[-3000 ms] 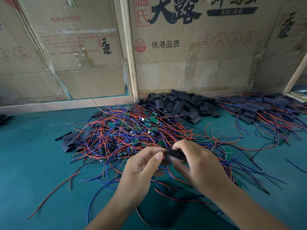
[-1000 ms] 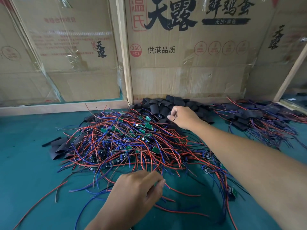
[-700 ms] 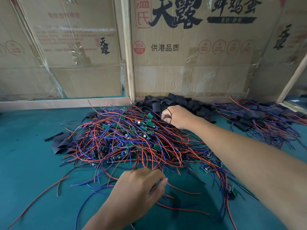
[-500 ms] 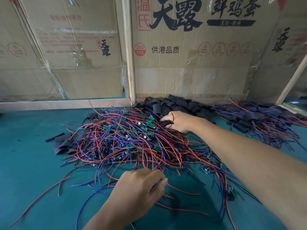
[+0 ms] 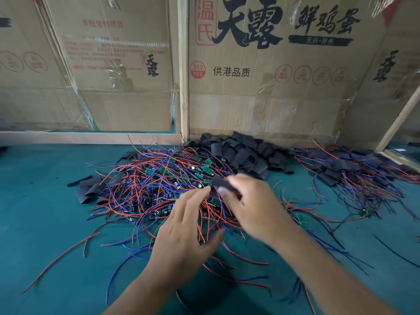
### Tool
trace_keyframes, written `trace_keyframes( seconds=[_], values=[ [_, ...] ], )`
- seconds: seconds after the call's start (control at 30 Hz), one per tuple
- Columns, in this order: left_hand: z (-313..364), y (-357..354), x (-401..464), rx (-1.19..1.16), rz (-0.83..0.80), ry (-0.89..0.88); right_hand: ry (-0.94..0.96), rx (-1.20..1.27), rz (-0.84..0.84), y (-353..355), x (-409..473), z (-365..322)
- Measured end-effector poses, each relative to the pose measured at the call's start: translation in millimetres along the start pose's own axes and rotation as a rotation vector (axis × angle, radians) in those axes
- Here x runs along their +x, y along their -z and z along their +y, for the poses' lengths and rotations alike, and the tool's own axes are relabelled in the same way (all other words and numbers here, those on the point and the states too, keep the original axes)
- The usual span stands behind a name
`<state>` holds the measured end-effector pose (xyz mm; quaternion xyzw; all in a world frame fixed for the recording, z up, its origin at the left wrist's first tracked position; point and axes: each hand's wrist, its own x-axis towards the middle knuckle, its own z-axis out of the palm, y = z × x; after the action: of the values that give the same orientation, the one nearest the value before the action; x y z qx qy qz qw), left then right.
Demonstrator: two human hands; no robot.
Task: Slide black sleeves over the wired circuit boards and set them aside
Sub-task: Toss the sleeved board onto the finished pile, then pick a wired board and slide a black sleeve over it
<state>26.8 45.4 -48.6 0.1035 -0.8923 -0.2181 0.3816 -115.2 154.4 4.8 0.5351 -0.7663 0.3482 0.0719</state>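
Black sleeve (image 5: 223,182), short flat tubing, is pinched in your right hand (image 5: 252,201); your left hand (image 5: 186,226), fingers spread, is reaching for a green wired board (image 5: 214,200): be opening the sleeve's mouth.

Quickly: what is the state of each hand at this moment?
Left hand: open, fingers spread over the wire pile, holding nothing that shows.
Right hand: pinches a black sleeve.

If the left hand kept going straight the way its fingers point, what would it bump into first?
Most likely the black sleeve that the right hand holds: the left hand points up and away toward it, fingertips nearly there. The picture is blurred and depth is unclear, so it might pass underneath into the tangle of wired boards.
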Motion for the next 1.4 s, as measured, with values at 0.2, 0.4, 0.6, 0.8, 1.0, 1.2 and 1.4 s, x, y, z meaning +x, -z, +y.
trace_keyframes(
  seconds=[0.2, 0.4, 0.6, 0.8, 1.0, 1.2, 1.4],
  values=[
    [-3, 0, -1, 0.049, -0.023, -0.059, -0.198, 0.358, -0.135, -29, -44, -18],
    [2, 5, -1, -0.007, -0.193, -0.079, -0.458, 0.987, -0.299, -23, -48, -7],
    [3, 8, -1, -0.097, -0.232, -0.148, -0.558, 1.348, -0.495, -18, -48, 8],
    [5, 10, 0, -0.102, -0.259, -0.154, -0.612, 1.476, -0.494, -21, -45, 15],
    [-4, 8, 1, -0.047, -0.324, -0.163, -0.645, 1.400, -0.406, -25, -45, 23],
    [-22, 10, 4, 0.019, -0.150, -0.013, -0.781, 1.425, -0.253, -19, -40, 25],
    [-21, -3, 6, 0.047, -0.063, 0.140, -0.862, 1.501, -0.053, -22, -37, 26]
  ],
)
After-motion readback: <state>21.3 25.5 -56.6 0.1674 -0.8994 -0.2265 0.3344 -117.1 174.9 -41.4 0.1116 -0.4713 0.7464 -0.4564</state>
